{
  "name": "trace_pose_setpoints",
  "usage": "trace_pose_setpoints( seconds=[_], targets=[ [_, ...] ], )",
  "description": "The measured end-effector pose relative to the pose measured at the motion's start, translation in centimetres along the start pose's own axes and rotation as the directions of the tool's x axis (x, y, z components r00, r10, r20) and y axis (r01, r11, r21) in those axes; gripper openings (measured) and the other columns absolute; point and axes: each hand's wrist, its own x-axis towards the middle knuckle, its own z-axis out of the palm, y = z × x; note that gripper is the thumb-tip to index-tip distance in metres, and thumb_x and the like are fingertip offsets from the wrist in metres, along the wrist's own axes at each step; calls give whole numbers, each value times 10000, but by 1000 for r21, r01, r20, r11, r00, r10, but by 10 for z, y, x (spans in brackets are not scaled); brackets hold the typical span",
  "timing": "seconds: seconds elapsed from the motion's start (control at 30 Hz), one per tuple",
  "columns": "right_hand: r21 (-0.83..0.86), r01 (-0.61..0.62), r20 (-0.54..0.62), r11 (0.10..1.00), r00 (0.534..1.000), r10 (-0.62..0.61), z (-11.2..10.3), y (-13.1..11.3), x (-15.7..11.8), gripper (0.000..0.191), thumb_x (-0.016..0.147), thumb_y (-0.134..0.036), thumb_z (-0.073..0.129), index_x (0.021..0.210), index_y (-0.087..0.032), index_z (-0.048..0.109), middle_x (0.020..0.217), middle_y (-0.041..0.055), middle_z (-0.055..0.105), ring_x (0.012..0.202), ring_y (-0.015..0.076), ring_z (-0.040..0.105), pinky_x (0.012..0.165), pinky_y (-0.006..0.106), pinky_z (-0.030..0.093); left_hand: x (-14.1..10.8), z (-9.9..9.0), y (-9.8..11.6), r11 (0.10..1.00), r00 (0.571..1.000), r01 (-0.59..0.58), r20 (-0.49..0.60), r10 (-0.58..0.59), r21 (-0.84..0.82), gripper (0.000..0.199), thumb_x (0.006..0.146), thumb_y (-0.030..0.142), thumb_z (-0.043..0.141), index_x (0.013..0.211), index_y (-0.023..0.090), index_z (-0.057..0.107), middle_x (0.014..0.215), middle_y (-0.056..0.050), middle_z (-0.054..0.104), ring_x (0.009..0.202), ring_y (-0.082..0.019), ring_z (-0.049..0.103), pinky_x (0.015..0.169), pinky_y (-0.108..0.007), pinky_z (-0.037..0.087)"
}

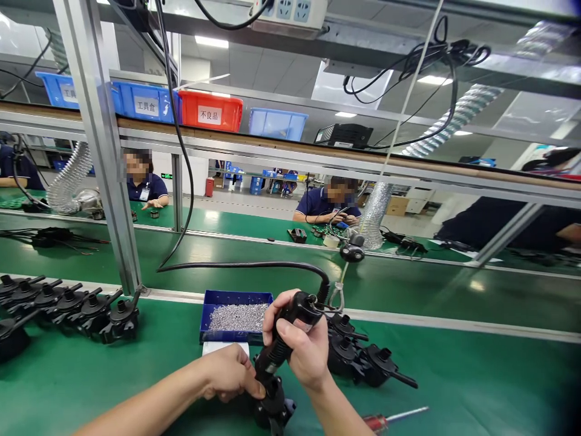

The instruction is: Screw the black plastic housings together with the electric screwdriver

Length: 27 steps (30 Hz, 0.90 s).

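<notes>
My right hand [302, 345] is wrapped round a black corded electric screwdriver [279, 348], which tilts down to the left. The tool's tip meets the top of a black plastic part [272, 406] at the lower middle of the view. My left hand [233, 372] is closed with its fingertips against that part, right beside the tip; whatever may lie under those fingers is hidden. Just behind my hands is a blue tray [204, 318] holding many small silvery screws [238, 316]. A white piece [224, 348] shows at the tray's front edge.
Similar black parts [120, 318] stand in a row at left, and more black parts [376, 363] stand at right. A red-handled screwdriver [385, 419] lies at lower right. The black cable [254, 264] loops behind. People [327, 200] sit across the green bench [476, 375].
</notes>
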Motion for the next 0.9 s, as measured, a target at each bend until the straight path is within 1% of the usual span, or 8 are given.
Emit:
trace_pose_setpoints(
  seconds=[0.1,0.3,0.4,0.47,0.53,0.63,0.73,0.9],
  targets=[
    [0,6,18,1000,1000,-6,-1,2,3,226,949,-363,817,1075,-228,686,777,13,753,570,151,673,554,260,536,4,4,0,994,997,81,-8,-81,-70,398,555,411,983,677,213,659,463,67,496,353,-102,397,323,-203,235],
    [108,-128,283,986,955,93,-3,0,8,333,888,-441,868,1050,-233,666,761,13,751,515,126,599,494,231,483,23,12,-12,959,985,60,174,-12,-277,404,454,355,1011,707,153,769,809,-90,770,594,-189,711,454,-292,622],
    [-133,-49,25,990,998,53,8,1,4,263,951,-425,817,1060,-229,678,773,8,722,575,142,617,548,256,521,35,13,-23,959,984,46,180,6,-281,395,466,369,1025,651,139,762,690,-90,736,583,-191,718,509,-293,648],
    [-358,-24,-136,934,990,-26,17,-1,0,200,969,-371,808,1008,-222,681,763,2,686,615,144,600,585,261,519,41,14,-31,954,984,33,177,22,-298,411,474,381,1026,646,138,743,634,-84,711,568,-210,728,521,-313,654],
    [-448,-17,-150,894,987,-57,22,-4,-1,185,968,-332,808,936,-220,663,735,-9,649,615,137,560,585,259,497,45,15,-38,941,982,12,183,54,-339,456,474,406,1032,679,136,728,622,-85,701,568,-238,744,529,-337,652],
    [-237,-5,64,972,998,21,18,-9,1,206,951,-360,807,955,-228,649,789,10,692,632,151,607,600,279,537,45,17,-44,930,975,4,206,77,-367,517,504,466,1037,737,116,737,672,-126,731,608,-263,772,571,-351,653],
    [37,-108,274,993,957,94,9,-9,3,294,917,-393,832,1047,-244,614,844,20,745,579,153,650,547,280,555,38,18,-41,924,976,-2,201,86,-383,522,532,482,1033,758,108,748,745,-160,768,635,-260,786,598,-344,651],
    [-21,-104,130,994,986,106,10,-5,2,231,957,-344,804,1054,-233,627,776,-9,704,500,93,551,479,211,449,22,19,-27,918,983,-3,169,76,-396,501,524,462,1029,754,111,754,726,-143,768,624,-235,782,591,-310,639]
  ],
)
